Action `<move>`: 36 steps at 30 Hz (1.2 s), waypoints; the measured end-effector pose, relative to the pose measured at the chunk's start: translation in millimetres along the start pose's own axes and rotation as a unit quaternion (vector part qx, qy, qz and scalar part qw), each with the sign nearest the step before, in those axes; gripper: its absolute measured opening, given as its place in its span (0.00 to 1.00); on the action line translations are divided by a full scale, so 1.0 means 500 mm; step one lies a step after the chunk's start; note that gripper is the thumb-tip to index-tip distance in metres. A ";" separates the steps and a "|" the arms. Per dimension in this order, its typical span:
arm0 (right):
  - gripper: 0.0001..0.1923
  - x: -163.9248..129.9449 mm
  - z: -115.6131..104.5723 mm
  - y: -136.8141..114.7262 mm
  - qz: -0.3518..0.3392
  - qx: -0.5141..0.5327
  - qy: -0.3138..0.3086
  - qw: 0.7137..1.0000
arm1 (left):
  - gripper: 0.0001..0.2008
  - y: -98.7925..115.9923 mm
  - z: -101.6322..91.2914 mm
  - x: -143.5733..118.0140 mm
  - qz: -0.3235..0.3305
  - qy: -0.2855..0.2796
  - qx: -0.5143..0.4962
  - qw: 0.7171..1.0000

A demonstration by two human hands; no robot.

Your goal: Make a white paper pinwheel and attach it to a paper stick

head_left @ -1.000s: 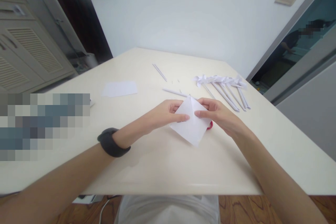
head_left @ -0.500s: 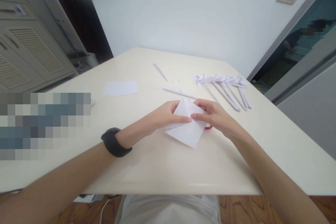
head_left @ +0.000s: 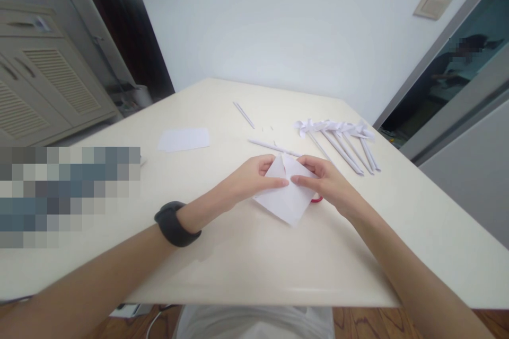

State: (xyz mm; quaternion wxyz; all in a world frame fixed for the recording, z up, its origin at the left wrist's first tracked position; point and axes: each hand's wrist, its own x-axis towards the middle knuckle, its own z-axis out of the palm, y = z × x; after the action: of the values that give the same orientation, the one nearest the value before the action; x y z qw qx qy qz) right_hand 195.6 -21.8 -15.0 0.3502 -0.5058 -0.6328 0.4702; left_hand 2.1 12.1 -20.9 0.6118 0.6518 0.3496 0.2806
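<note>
A square of white paper (head_left: 289, 205) is held between both hands above the near middle of the table, one corner toward me. My left hand (head_left: 260, 176) grips its left side, thumb on top and fingers beneath. On the right side, my right hand (head_left: 320, 177) pinches it the same way, and the two thumb tips lie close together near the centre. A slit or gap shows at the sheet's far corner. Partly hidden under the right hand is a red curved handle (head_left: 317, 200); the rest of that object is covered.
Paper pinwheels on rolled sticks (head_left: 344, 151) lie in a row at the right. A rolled paper stick (head_left: 274, 146) and two thin sticks (head_left: 244, 115) lie beyond the hands, with small scraps. White paper sheets (head_left: 183, 139) rest at the left. A person (head_left: 441, 71) is beyond the doorway.
The far corner of the paper now shows an open slit between the hands. Both hands keep their hold with little shift. The whole view has tilted slightly upward.
</note>
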 end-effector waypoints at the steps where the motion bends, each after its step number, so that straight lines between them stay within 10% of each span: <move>1: 0.08 0.000 0.001 0.000 -0.005 0.009 0.012 1.000 | 0.19 -0.001 0.001 0.000 -0.003 -0.011 -0.004 1.000; 14: 0.09 0.010 0.005 0.009 -0.027 0.122 0.096 0.988 | 0.24 -0.010 -0.014 0.005 0.001 0.087 -0.057 0.995; 36: 0.10 0.009 0.016 0.016 -0.030 0.080 0.053 0.995 | 0.22 -0.006 -0.005 0.003 0.046 0.049 -0.148 0.987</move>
State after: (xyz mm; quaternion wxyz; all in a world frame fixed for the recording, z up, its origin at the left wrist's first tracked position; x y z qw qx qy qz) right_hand 189.8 -19.0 -25.3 0.4366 -0.4808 -0.5885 0.4816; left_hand 0.4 14.8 -23.8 0.6700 0.5549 0.3032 0.3888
